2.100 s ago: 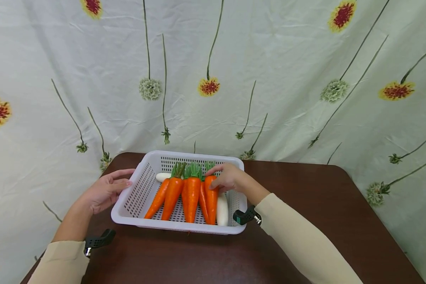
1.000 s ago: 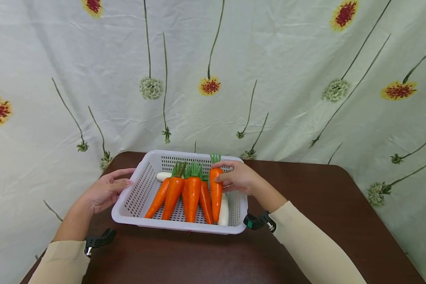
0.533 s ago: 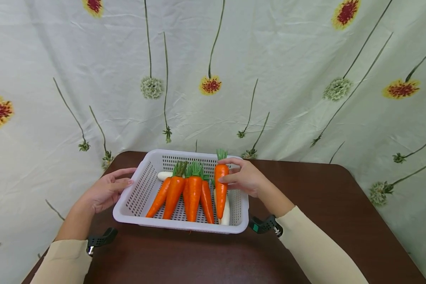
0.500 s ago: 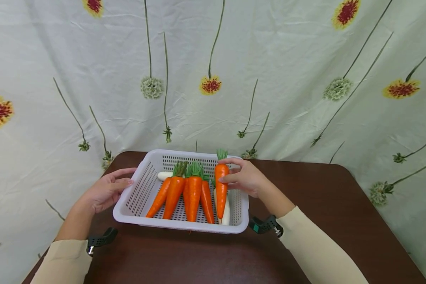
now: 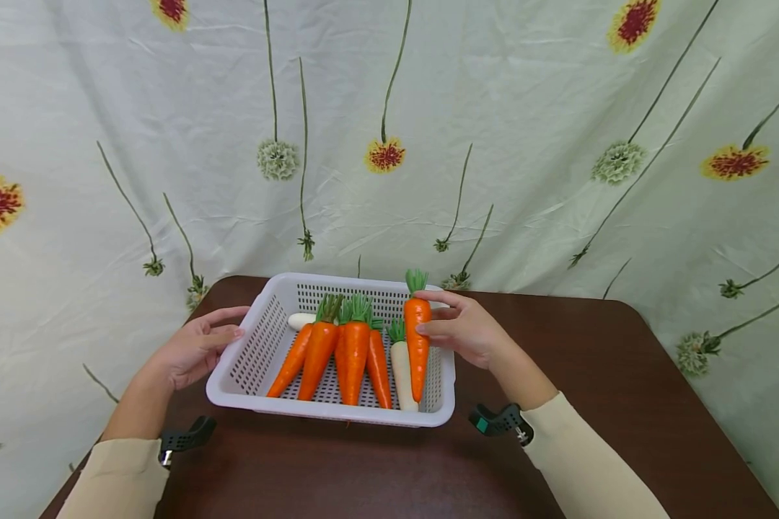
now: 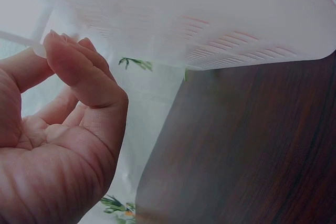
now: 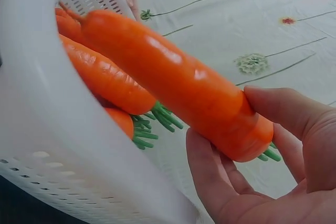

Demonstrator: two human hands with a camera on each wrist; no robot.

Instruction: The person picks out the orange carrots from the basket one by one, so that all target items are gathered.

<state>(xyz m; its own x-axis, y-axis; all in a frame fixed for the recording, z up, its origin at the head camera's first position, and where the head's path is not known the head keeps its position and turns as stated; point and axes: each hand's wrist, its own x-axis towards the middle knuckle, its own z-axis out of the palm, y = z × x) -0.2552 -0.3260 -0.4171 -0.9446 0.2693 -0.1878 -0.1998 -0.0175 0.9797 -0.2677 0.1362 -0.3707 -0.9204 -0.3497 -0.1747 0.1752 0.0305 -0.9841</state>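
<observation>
In the head view, my right hand point(image 5: 467, 328) pinches an orange carrot point(image 5: 417, 353) near its leafy top, between thumb and fingers. That carrot is lifted over the right end of a white plastic basket point(image 5: 234, 401), tip pointing down and toward me. The right wrist view shows the same carrot point(image 7: 168, 77) large, with the thumb on one side and fingers on the other. My left hand point(image 5: 197, 349) pinches the basket's left rim; in the left wrist view its thumb and finger point(image 6: 68, 66) meet at the edge. Under the held carrot lies a white radish point(image 5: 401, 371) with green leaves.
Several more carrots point(image 5: 355, 364) lie side by side in the basket, leaves toward the back. Another white vegetable point(image 5: 301, 321) sticks out behind them at left. The basket stands on a dark brown table point(image 5: 558, 360), before a flower-printed cloth point(image 5: 526, 144).
My right hand has lifted the carrot from the row and carried it to the right. The white radish's green leaves have come into sight. The left hand and basket have hardly moved.
</observation>
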